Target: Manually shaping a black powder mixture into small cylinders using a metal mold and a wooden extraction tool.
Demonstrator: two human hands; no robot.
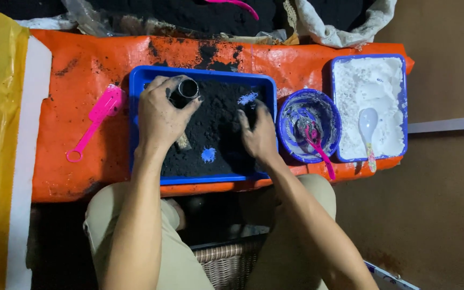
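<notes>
Orange tarp (pixel 87 70) bears 2 blue trays (pixel 135 107), bowl (pixel 285 115), pink scoop (pixel 95 121).

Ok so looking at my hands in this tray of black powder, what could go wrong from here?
1. The left hand holds a small metal cup over the blue tray; if it tips, black powder could spill onto the orange tarp, which is already smudged.
2. The right hand is pressed into the powder near the tray's right edge, beside the blue bowl and the tray of white powder; a flick might contaminate them.
</notes>
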